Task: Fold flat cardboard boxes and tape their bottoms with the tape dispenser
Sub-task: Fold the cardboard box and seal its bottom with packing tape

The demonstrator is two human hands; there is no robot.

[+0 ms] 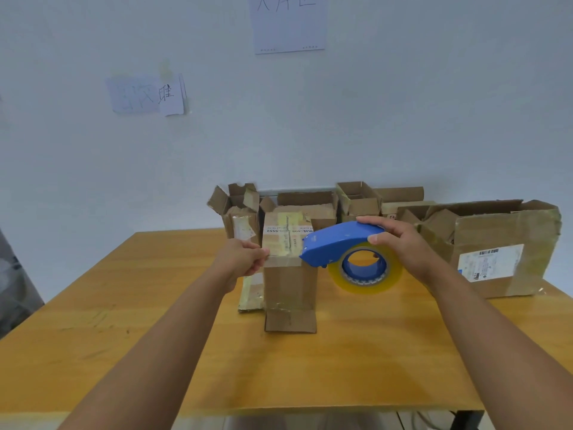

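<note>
Blue tape dispenser (333, 245), gripped by right hand (400, 246), points left at box (290, 268) the left hand (245, 259) pinches.

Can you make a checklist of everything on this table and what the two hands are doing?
Surface: wooden table, bare at the front.
Job's things: small box standing upright, bottom flaps shut with tape across; blue tape dispenser with its front edge at the box's top right edge.
Clutter: open boxes along the wall; big box at right.
Grippers: left hand pinches the box's top left edge; right hand grips the dispenser.
Cables: nothing seen.
Surroundings: white wall, paper notes.
</note>
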